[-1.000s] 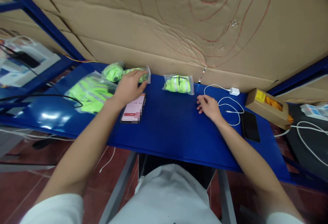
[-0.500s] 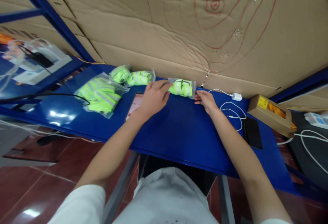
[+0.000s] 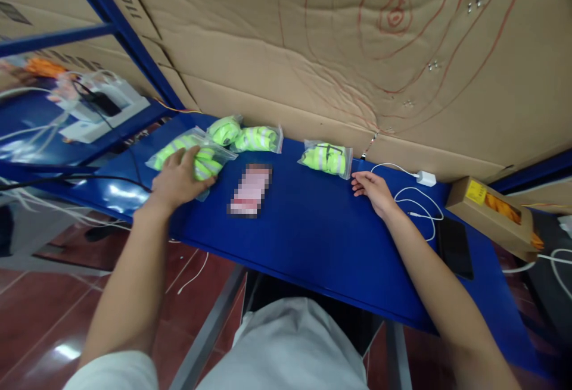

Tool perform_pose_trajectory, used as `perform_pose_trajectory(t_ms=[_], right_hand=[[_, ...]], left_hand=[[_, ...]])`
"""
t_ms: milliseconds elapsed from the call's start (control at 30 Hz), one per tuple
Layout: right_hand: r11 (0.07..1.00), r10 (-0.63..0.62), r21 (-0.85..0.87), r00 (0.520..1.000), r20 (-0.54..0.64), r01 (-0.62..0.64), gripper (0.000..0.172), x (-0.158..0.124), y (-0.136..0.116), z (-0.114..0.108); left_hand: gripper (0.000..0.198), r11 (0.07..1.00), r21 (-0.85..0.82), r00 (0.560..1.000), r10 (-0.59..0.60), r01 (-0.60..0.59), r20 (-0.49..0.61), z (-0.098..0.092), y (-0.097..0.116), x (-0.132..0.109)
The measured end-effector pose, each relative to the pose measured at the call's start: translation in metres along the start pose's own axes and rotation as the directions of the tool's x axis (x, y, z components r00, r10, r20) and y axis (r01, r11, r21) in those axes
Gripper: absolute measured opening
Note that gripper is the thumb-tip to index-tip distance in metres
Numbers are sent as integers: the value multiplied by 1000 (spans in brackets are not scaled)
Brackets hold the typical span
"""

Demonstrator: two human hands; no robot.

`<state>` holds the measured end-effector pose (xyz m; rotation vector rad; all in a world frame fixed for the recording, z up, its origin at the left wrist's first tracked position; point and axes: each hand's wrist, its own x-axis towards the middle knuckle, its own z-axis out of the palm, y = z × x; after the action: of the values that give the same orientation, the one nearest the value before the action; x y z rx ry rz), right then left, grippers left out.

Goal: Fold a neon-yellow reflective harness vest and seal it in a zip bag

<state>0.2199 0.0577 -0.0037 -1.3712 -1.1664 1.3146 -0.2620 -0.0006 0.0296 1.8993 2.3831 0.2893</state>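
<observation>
Fingers spread, my left hand point(image 3: 179, 178) lies over the largest clear zip bag point(image 3: 208, 167), which has a folded neon-yellow vest with silver stripes inside; its palm side is hidden. My right hand point(image 3: 372, 189) rests at the blue table point(image 3: 304, 217), fingers loosely bent and holding nothing that I can see. Just left of it, apart from its fingertips, is a rolled neon vest in a clear bag point(image 3: 326, 159). Two more bagged rolls, a rounded one point(image 3: 224, 130) and a longer one point(image 3: 259, 139), sit behind the largest bag.
A phone with a blurred pink screen point(image 3: 251, 190) lies between my hands. To the right are a white charger point(image 3: 426, 178) with its cable, a dark phone point(image 3: 454, 248) and a cardboard box point(image 3: 491, 217). Cardboard point(image 3: 268, 80) walls the back. A black cable point(image 3: 80, 177) crosses at left.
My left hand has moved left from beside the right-hand bag, past the phone, onto the largest bag. My right hand stays by the right-hand bag. The view has shifted slightly.
</observation>
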Motion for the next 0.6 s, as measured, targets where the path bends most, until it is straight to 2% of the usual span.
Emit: perform_pose_trajectory(t_ms=[133, 233, 333, 433, 533, 600], right_hand=[[1000, -16, 1, 1000, 16, 16, 28, 0, 3, -3], [1000, -25, -3, 999, 27, 25, 28, 1, 5, -3], [999, -34, -14, 999, 34, 35, 29, 1, 6, -2], [998, -45, -32, 999, 31, 46, 30, 2, 5, -1], [995, -63, -71, 998, 26, 64, 31, 1, 5, 0], [990, -87, -111, 996, 9, 88, 30, -2, 4, 3]], left_hand=[[77, 997, -57, 989, -52, 45, -136, -1, 2, -1], [75, 988, -144, 958, -99, 62, -270, -4, 6, -7], [75, 978, -207, 917, -89, 7, -390, -6, 15, -10], [75, 969, -244, 887, -74, -44, -455, -10, 29, -9], [72, 960, -236, 857, 5, -148, -516, -15, 45, -3], [73, 952, -222, 815, 47, -212, -578, -17, 54, 5]])
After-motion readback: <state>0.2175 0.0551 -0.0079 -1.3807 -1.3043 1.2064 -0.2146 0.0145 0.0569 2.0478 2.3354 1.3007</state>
